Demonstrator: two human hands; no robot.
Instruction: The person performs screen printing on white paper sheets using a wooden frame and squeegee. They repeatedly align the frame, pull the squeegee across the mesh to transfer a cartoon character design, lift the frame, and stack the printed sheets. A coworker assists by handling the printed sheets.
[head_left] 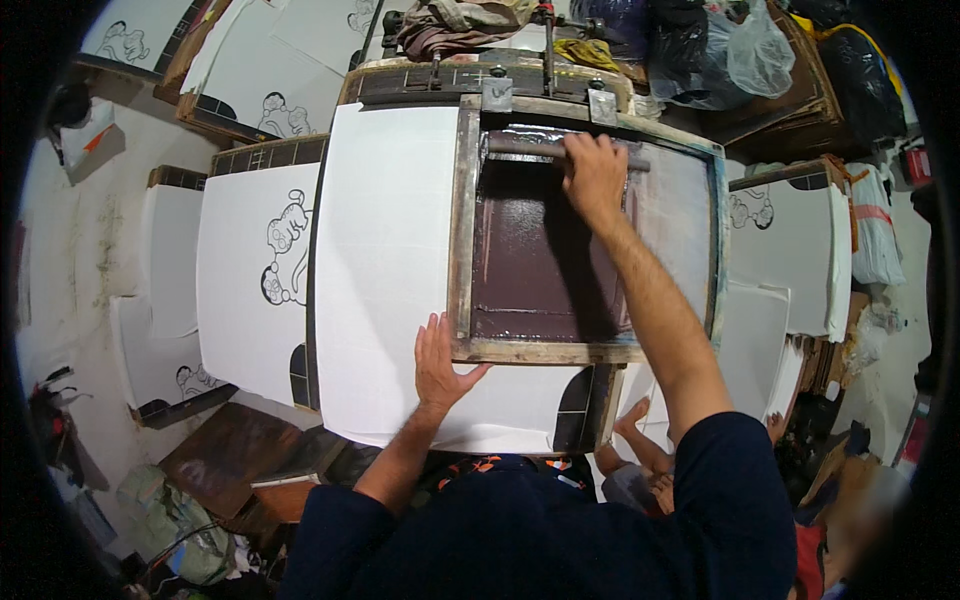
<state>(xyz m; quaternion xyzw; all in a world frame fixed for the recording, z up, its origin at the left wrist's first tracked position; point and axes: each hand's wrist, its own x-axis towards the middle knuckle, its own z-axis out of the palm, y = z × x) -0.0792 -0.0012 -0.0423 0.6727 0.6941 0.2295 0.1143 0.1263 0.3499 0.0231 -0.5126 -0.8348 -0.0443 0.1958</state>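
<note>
A wooden-framed printing screen [463,230] lies over white fabric [385,210] on a board, clamped along its far edge. Dark, wet ink [525,255] coats the middle of its mesh. Near the far end of the mesh, my right hand [594,172] grips a squeegee [515,147] from above, and its blade side is hidden. My right forearm covers part of the screen's right side. My left hand [440,365] rests with fingers stretched and thumb apart at the screen's near left corner, against the fabric and the frame edge, holding nothing.
Metal hinge clamps [497,95] hold the frame at the back. Other boards with white fabric [240,270] bearing black outline drawings stand left and right. Plastic bags [755,55] and cloths [455,28] are piled behind. Another person's bare legs [645,445] show at lower right.
</note>
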